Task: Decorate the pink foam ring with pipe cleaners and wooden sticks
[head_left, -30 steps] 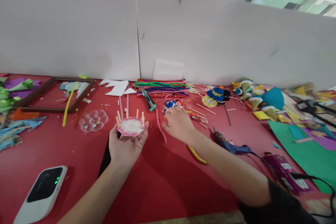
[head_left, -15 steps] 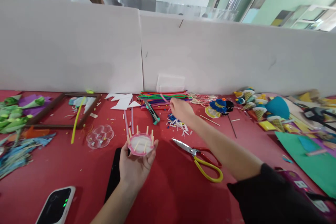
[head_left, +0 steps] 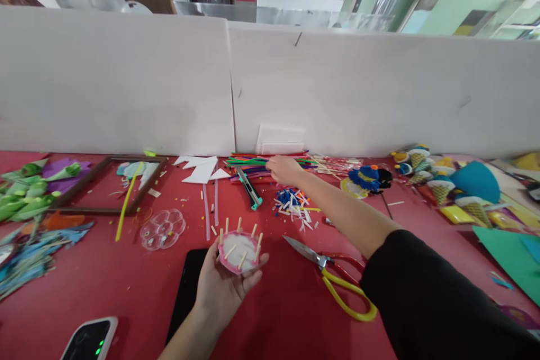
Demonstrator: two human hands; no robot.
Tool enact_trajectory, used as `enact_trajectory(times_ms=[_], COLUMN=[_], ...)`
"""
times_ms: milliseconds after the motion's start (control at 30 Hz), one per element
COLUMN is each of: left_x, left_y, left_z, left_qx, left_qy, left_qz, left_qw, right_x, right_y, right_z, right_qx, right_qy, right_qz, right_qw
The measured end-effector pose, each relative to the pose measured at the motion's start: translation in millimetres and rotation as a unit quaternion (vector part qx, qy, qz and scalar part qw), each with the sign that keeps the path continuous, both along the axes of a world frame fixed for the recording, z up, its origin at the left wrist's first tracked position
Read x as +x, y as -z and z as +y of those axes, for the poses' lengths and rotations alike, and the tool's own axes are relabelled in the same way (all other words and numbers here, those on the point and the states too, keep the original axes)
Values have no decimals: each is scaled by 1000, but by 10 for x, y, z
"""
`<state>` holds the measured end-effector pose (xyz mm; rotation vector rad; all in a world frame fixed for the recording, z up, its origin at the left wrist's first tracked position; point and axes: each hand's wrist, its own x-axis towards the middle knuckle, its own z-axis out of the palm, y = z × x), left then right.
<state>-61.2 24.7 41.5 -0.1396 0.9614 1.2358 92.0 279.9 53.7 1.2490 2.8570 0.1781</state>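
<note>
My left hand [head_left: 219, 289] holds a small round piece [head_left: 239, 252] with a white base, a pink rim and several short pale wooden sticks standing up around its edge. It rests on my palm and fingers, tilted toward me. My right hand [head_left: 284, 171] reaches to the back of the table, over a pile of coloured pipe cleaners [head_left: 242, 162]. Its fingers are curled together; whatever is between them is hidden. Just left of it lies a utility knife [head_left: 250, 190], and nearer are blue and white scraps [head_left: 291, 202].
Scissors [head_left: 323, 261] with red and yellow handles lie under my right forearm. On the left are a clear flower-shaped tray [head_left: 162, 229], a brown frame [head_left: 95, 211], a black phone-like slab [head_left: 188, 287] and a white-edged device [head_left: 88, 340]. A white partition [head_left: 126, 84] stands behind.
My right hand has lowered onto the pipe cleaner pile; the pink strip seen rising from its fingers no longer shows. My left hand, still holding the round piece, sits slightly lower and further right.
</note>
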Motion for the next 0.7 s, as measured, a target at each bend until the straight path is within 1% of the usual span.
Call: enact_trajectory(times_ms=[67,133,267,400,467,533,633,700], left_x=[6,14,30,29,21,15,18,33], left_y=[17,32,21,2,15,39,59,50], left_z=[2,-3,-14,-15,-18,-25,-42,-51], left_qx=[2,14,30,26,42,69,96,103], left_qy=[6,16,19,0,-15,-32,-43,-35], left_qz=[-4,-10,-8,-11,-21,-35,-50,-56], left_qw=[1000,1000,999,1000,999,996,993,993], right_x=[-12,-44,-154,-244,-254,-237,-160,-76], right_y=[51,103,183,169,107,1,-243,-441], right_z=[-9,3,14,-37,-62,-75,-94,-148], right_qx=[-16,-20,-16,-7,-1,9,34,56], right_qy=[-24,-29,-14,9,17,25,39,56], right_qz=[-18,-27,-28,-18,-10,1,28,57], right_qw=[999,999,999,1000,1000,1000,998,995])
